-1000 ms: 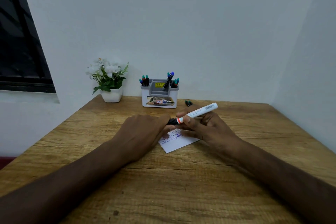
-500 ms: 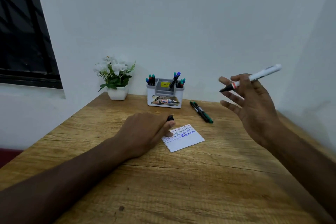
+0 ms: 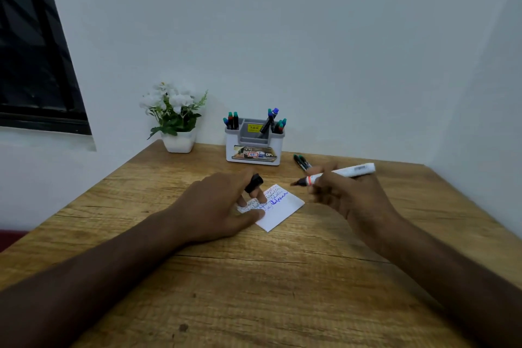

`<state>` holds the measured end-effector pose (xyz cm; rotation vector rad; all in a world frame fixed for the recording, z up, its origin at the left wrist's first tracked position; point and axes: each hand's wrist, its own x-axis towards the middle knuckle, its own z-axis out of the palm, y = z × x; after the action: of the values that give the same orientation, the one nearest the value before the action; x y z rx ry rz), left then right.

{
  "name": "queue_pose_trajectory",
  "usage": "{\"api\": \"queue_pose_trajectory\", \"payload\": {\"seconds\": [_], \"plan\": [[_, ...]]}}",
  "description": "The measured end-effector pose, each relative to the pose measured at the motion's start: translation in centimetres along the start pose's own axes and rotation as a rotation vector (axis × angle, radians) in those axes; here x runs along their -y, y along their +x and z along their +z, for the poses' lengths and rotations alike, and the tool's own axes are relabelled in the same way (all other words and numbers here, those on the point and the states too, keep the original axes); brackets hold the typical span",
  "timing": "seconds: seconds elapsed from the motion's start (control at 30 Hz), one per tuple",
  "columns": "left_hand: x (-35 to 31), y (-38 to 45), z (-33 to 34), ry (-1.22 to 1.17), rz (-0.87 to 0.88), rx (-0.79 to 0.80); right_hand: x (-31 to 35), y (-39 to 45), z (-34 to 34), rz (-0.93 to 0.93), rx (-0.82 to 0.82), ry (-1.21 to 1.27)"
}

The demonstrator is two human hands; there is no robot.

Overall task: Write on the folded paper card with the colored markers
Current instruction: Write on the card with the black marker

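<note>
A white folded paper card [image 3: 279, 210] with lines of blue writing lies on the wooden table [image 3: 254, 277]. My left hand [image 3: 217, 206] presses its fingertips on the card's left part and pinches a black marker cap [image 3: 254, 182] between its fingers. My right hand [image 3: 347, 195] grips an uncapped white marker [image 3: 339, 174] with an orange band. The marker's dark tip points left and hovers just beyond the card's far right corner, not touching it.
A white and grey organiser [image 3: 254, 144] with several coloured markers stands at the back by the wall. A white pot of white flowers [image 3: 178, 121] sits to its left. Two green-capped markers [image 3: 301, 161] lie behind my right hand. Walls close the back and right.
My right hand pulled the marker out of its cap, swung up to the right, and has now come back down near the card. My left hand kept the cap and now presses on the card.
</note>
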<state>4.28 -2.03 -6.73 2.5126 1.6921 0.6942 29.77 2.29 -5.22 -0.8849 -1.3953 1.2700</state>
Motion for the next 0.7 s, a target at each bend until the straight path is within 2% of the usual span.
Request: {"api": "queue_pose_trajectory", "payload": {"seconds": [0.1,0.2,0.4,0.7], "plan": [[0.8,0.3,-0.1,-0.095,0.028,0.010,-1.0,-0.5,1.1,0.057,0.061,-0.233],[1.3,0.3,-0.2,-0.121,0.067,0.007,-1.3,-0.4,2.1,0.035,0.063,-0.385],[1.4,0.3,-0.4,-0.108,0.083,-0.013,-1.4,-0.7,3.3,-0.030,0.097,-0.512],[1.4,0.3,-0.3,-0.062,0.064,-0.015,-1.6,-0.4,3.0,0.012,0.121,-0.503]]}}
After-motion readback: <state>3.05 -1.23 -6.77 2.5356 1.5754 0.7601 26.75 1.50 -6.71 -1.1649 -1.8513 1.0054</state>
